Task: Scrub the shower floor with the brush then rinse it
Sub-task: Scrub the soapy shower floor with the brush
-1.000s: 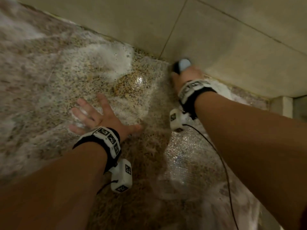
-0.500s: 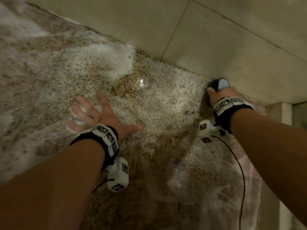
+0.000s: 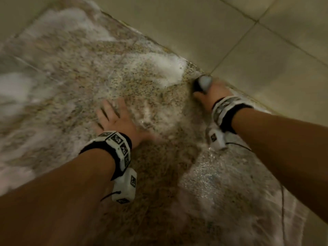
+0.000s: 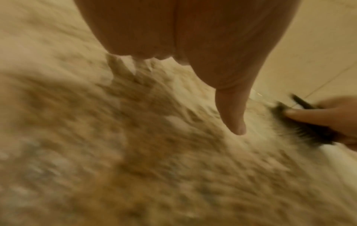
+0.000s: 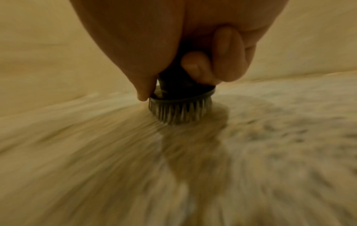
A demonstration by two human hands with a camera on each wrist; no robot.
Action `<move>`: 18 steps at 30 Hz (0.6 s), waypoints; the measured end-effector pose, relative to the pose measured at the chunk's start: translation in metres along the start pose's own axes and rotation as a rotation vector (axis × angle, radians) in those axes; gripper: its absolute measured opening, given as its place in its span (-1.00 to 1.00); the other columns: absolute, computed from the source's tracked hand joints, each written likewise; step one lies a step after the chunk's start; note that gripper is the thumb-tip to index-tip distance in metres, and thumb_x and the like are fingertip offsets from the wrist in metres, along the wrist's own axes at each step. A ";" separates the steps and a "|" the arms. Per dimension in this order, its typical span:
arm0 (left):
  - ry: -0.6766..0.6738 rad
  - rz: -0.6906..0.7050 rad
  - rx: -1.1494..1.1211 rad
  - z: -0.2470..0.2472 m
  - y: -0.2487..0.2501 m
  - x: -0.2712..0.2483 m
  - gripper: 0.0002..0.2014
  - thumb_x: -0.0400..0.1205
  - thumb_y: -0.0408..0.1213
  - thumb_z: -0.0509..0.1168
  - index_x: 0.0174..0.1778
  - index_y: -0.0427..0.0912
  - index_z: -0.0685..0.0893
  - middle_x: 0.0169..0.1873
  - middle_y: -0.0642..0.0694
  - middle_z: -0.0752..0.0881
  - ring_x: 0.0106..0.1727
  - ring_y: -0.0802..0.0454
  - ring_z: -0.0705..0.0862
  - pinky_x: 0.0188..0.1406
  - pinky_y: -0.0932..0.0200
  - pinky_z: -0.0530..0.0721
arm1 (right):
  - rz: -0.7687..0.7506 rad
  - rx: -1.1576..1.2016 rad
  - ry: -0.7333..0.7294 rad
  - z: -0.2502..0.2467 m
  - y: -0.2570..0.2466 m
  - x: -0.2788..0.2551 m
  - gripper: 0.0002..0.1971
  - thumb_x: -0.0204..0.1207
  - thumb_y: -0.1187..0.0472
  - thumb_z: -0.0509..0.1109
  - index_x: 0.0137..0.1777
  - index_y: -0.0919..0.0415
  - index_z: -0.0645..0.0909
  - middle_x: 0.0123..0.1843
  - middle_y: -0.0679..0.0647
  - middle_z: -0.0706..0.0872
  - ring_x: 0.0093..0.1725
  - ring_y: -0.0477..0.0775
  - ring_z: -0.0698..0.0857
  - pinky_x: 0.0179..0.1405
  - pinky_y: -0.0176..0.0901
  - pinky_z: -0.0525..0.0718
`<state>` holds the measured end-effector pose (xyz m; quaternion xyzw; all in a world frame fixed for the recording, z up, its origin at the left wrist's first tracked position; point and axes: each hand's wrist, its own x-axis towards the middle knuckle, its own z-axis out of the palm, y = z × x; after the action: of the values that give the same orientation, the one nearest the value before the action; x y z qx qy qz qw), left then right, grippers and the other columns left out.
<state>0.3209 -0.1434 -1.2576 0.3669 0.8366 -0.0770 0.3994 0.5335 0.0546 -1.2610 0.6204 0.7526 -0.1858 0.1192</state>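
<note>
The right hand [image 3: 212, 95] is clamped round the brush [image 5: 179, 107], fingers curled on its dark handle, bristles pressed to the floor [image 3: 159, 174] at the far right, just beside the wall [image 3: 266, 68]. The left hand [image 3: 115, 119] lies flat, fingers spread, on the wet stone nearer the middle, bearing weight and holding nothing.

Foam [image 3: 165, 68] covers much of the floor, thick at the far left and by the wall. That is the main risk: the propping palm could skid on the soap and the person pitch forward. A hard stroke along the edge may knock knuckles or brush head into the wall. The soapy handle could twist loose, though blur leaves the firmness of the hold unclear. Patches at the left probably remain unscrubbed, and rinsing has not begun.
</note>
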 end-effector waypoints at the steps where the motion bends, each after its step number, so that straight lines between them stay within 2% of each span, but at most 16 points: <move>1: 0.007 -0.026 0.014 -0.004 -0.006 -0.001 0.61 0.06 0.68 0.44 0.70 0.13 -0.56 0.69 -0.24 -0.58 0.75 -0.39 -0.42 0.71 -0.53 -0.15 | 0.098 0.003 0.061 -0.006 0.002 0.006 -0.32 0.59 -0.29 0.35 0.48 0.25 0.45 0.36 0.34 0.62 0.11 0.35 0.69 -0.09 0.01 0.68; 2: 0.011 -0.046 0.023 -0.005 -0.010 -0.001 0.60 0.09 0.67 0.45 0.72 0.13 -0.54 0.69 -0.25 -0.58 0.75 -0.40 -0.40 0.70 -0.55 -0.12 | 0.165 0.004 0.084 -0.007 -0.003 0.006 -0.31 0.62 -0.27 0.34 0.49 0.28 0.44 0.37 0.36 0.62 0.12 0.36 0.68 -0.11 0.00 0.64; 4: -0.010 -0.084 0.015 -0.001 -0.011 -0.002 0.61 0.08 0.68 0.45 0.72 0.10 -0.53 0.68 -0.27 -0.58 0.75 -0.43 -0.41 0.68 -0.58 -0.12 | 0.160 0.015 0.054 0.001 -0.027 -0.005 -0.23 0.63 -0.22 0.38 0.62 0.31 0.31 0.53 0.35 0.49 0.34 0.39 0.62 0.10 0.03 0.62; 5: -0.027 -0.099 0.007 0.002 -0.008 -0.003 0.65 0.03 0.70 0.43 0.72 0.08 -0.55 0.67 -0.28 -0.60 0.74 -0.44 -0.44 0.67 -0.61 -0.13 | 0.086 0.015 0.020 0.009 -0.041 -0.016 -0.20 0.63 -0.21 0.38 0.66 0.30 0.23 0.59 0.32 0.41 0.40 0.39 0.59 0.14 0.02 0.60; 7: -0.041 -0.120 -0.011 0.010 0.004 -0.008 0.70 -0.02 0.71 0.44 0.72 0.03 -0.54 0.65 -0.30 -0.62 0.72 -0.46 -0.46 0.65 -0.64 -0.14 | -0.089 -0.023 -0.077 0.023 -0.054 -0.033 -0.19 0.65 -0.23 0.35 0.68 0.26 0.14 0.63 0.29 0.33 0.36 0.40 0.61 0.14 0.07 0.62; 8: -0.041 -0.118 -0.019 0.013 0.013 -0.010 0.68 0.02 0.68 0.46 0.73 0.01 -0.52 0.66 -0.30 -0.61 0.72 -0.47 -0.45 0.65 -0.64 -0.13 | -0.107 -0.054 -0.100 0.025 -0.050 -0.034 -0.19 0.65 -0.25 0.33 0.68 0.24 0.14 0.62 0.28 0.33 0.33 0.40 0.62 0.13 0.09 0.63; 11: -0.029 -0.074 -0.028 0.020 0.038 -0.020 0.61 0.15 0.61 0.50 0.74 0.01 -0.50 0.66 -0.29 -0.60 0.73 -0.47 -0.42 0.66 -0.62 -0.12 | 0.026 -0.021 -0.080 0.007 -0.016 -0.030 -0.23 0.63 -0.25 0.36 0.63 0.24 0.22 0.54 0.28 0.41 0.30 0.39 0.63 0.06 0.08 0.63; 13: -0.034 -0.055 -0.020 0.021 0.049 -0.023 0.59 0.17 0.59 0.51 0.74 0.01 -0.51 0.67 -0.27 -0.59 0.74 -0.44 -0.43 0.69 -0.58 -0.11 | 0.140 0.015 -0.065 -0.003 0.015 -0.031 -0.26 0.63 -0.22 0.39 0.59 0.26 0.25 0.52 0.29 0.43 0.28 0.38 0.63 -0.04 0.04 0.58; 18: -0.027 -0.035 -0.005 0.014 0.077 -0.034 0.54 0.21 0.57 0.51 0.77 0.01 -0.44 0.73 -0.26 -0.48 0.77 -0.40 -0.35 0.73 -0.47 0.03 | 0.368 0.152 -0.090 -0.010 0.095 -0.062 -0.25 0.63 -0.20 0.40 0.60 0.27 0.24 0.52 0.29 0.41 0.28 0.38 0.63 -0.10 0.02 0.50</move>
<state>0.3958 -0.1127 -1.2296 0.3502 0.8377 -0.0867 0.4101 0.6395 0.0191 -1.2391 0.7457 0.6043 -0.2449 0.1375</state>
